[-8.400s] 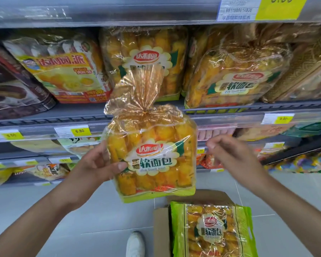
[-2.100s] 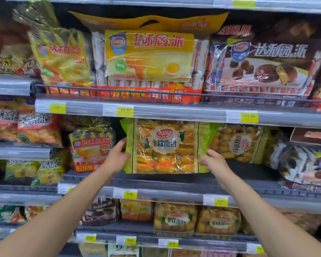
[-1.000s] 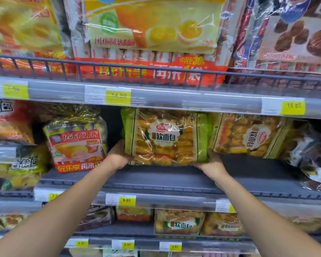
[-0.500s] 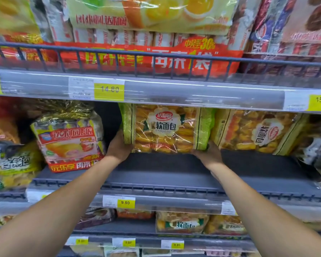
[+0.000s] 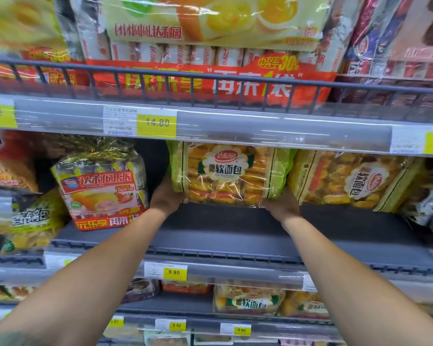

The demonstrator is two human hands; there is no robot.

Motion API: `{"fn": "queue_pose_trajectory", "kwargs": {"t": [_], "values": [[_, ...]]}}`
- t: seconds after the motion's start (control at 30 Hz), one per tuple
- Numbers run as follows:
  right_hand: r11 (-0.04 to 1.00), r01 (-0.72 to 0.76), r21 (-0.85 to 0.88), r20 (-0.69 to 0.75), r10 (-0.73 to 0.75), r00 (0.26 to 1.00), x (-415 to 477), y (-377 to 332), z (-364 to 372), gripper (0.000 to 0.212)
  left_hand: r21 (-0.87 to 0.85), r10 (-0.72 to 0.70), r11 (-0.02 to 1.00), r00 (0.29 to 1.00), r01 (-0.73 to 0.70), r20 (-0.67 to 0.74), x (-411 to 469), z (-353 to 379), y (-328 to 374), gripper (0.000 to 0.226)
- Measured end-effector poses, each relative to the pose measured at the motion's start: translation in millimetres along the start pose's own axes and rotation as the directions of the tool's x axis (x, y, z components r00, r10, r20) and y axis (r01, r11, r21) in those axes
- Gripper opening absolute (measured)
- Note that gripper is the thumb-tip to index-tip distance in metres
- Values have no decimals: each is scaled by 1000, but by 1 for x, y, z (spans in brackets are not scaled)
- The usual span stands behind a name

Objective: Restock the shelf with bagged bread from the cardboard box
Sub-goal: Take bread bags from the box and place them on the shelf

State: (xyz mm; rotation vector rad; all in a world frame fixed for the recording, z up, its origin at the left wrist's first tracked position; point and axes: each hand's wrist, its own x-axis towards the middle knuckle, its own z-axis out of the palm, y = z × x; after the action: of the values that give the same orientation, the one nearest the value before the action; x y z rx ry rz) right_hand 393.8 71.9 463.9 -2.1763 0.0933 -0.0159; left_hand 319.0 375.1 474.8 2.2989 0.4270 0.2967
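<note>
Bag of soft bread [image 5: 229, 174] stands upright over the grey shelf [image 5: 235, 231]. My left grip [image 5: 166, 196] clasps its lower left corner, my right grip [image 5: 281, 206] the lower right. My fingers vanish behind the bag, and its top hides behind the price rail [image 5: 260, 126].

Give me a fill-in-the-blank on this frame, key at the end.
1. The upper price tag, just above the bread bag, reads ____.
2. The lower price tag, between the forearms, reads ____.
3. The left hand and right hand grip the bag's ____ corners.
4. The sideways bag of the same bread lies to its ____.
Missing: 14.80; 9.90; bottom; right.
</note>
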Motion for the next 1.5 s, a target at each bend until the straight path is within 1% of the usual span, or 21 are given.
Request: {"fn": "queue_pose_trajectory", "kwargs": {"t": [0.1,0.2,0.27,0.33,0.43,0.47,0.53,0.6,0.67,0.73,0.87,0.93,1.03,1.17,1.27,1.4,1.5], "values": [[1000,-13,9,27,13,1000,-9,-3,-5,80,28,-51,998,998,50,31,-5,-1,0,55],[1000,-25,-19,90,27,996,-23,-8,-13,73,60,-95,994,994,92,54,-13,1,6,65],[997,-45,-56,113,51,992,-29,-8,-20,77,122,-160,981,986,153,50,-20,2,11,74],[994,-35,-99,132,48,990,-38,-8,-28,79,198,-150,971,986,134,70,-25,1,15,81],[982,76,-174,168,-46,985,-55,-6,-44,60,281,-133,955,983,93,127,-20,6,1,95],[972,98,-213,175,-61,983,-62,-4,-51,57,281,-121,956,986,85,115,-24,8,-3,93],[948,115,-295,189,-59,980,-78,1,-66,63,286,-82,956,995,63,55,-58,3,12,85],[907,149,-393,191,-78,978,-96,10,-84,70,323,-47,945,999,48,-12,-101,-1,36,83],[858,223,-463,197,-146,970,-118,22,-104,75,411,35,912,997,-6,-64,-142,5,54,78],[814,322,-483,210,-250,945,-143,39,-122,77,448,131,890,988,-82,-79,-184,15,69,78],[751,470,-463,194,-432,881,-194,85,-152,75,513,245,835,969,-200,-21,-256,53,73,80],[726,503,-469,189,-474,860,-216,116,-165,72,543,307,796,951,-267,18,-290,79,71,79],[706,503,-500,170,-489,856,-242,166,-179,68,535,402,753,911,-383,87,-331,118,64,76],[721,426,-546,176,-398,900,-270,238,-188,68,506,407,740,894,-442,185,-371,170,48,74],[760,345,-550,192,-287,939,-286,296,-189,67,475,353,759,894,-445,275,-397,210,24,71],[813,182,-553,210,-75,975,-308,378,-182,75,476,210,790,901,-385,381,-432,259,-17,70],[819,66,-571,245,92,965,-329,436,-174,76,490,37,821,883,-294,468,-455,297,-55,75]]}}
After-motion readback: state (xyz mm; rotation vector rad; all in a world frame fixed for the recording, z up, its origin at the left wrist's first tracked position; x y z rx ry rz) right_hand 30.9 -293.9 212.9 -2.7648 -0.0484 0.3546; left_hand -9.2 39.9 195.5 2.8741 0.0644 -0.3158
